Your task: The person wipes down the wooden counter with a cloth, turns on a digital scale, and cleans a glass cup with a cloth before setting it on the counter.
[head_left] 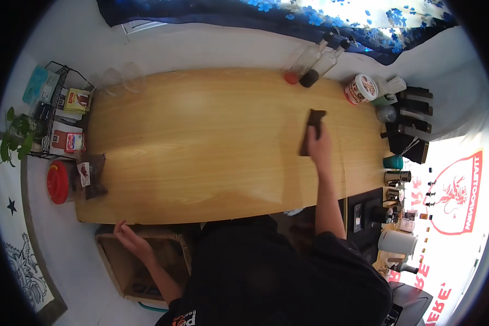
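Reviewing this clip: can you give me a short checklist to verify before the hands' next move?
1. Dark brown folded cloth in the bare right hand: ok.
2. Bare left hand free of objects: ok, none visible.
3. Two clear glass bottles with dark caps apart from the cloth: ok.
4. White round-lidded tub apart from the cloth: ok.
5. Cloth's underside clean: cannot tell, hidden.

The right hand (319,144) holds a brown cloth (313,120).

Right hand (319,145) grips; left hand (132,240) (loose) hovers.
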The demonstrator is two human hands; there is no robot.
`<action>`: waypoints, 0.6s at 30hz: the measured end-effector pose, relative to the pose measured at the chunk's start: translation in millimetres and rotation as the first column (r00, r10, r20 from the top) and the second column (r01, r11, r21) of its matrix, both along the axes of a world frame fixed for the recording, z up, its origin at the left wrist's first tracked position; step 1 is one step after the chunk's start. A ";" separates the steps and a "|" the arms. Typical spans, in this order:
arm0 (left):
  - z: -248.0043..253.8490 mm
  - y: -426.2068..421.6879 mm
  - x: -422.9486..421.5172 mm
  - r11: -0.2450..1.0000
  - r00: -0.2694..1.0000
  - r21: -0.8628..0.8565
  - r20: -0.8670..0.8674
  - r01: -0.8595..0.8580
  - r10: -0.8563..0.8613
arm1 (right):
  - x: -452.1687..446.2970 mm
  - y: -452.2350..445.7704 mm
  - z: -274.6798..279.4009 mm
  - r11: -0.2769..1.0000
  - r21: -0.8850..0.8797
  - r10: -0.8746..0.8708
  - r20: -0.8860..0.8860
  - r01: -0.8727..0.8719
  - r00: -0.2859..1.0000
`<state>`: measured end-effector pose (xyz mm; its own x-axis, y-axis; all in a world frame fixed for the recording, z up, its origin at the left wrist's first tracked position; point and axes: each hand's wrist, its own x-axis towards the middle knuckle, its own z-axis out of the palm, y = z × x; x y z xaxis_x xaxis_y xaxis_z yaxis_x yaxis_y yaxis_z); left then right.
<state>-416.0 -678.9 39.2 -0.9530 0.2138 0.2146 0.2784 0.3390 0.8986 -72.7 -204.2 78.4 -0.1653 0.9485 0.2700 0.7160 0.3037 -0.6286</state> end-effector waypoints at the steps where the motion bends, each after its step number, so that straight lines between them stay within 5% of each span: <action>1: -6.6 -0.3 2.2 1.000 1.000 0.003 -0.003 -0.006 0.006 | 18.4 15.3 5.8 0.997 0.023 -0.073 0.051 0.071 0.996; 3: -19.4 3.6 7.8 0.977 0.999 -0.210 -0.051 -0.025 0.015 | 49.3 45.7 -3.8 0.964 0.097 -0.257 0.093 0.249 0.962; 7: -41.3 11.0 9.4 0.926 0.967 -0.373 -0.253 -0.064 -0.035 | 56.4 109.5 -57.0 0.928 0.000 -0.371 0.066 0.372 0.926; 9: -53.7 13.8 11.3 0.919 0.973 -0.389 -0.230 -0.069 -0.024 | 26.8 125.2 -76.6 0.953 0.092 -0.303 0.317 0.289 0.899; 12: -76.2 12.7 9.5 0.952 0.993 -0.297 -0.108 -0.071 0.040 | -45.8 115.1 -82.7 0.995 0.095 -0.060 0.184 0.043 0.981; 18: -98.0 28.3 10.1 0.951 0.975 -0.244 -0.158 -0.191 0.156 | -192.5 36.2 -75.5 0.954 -0.003 0.300 0.022 -0.300 0.954</action>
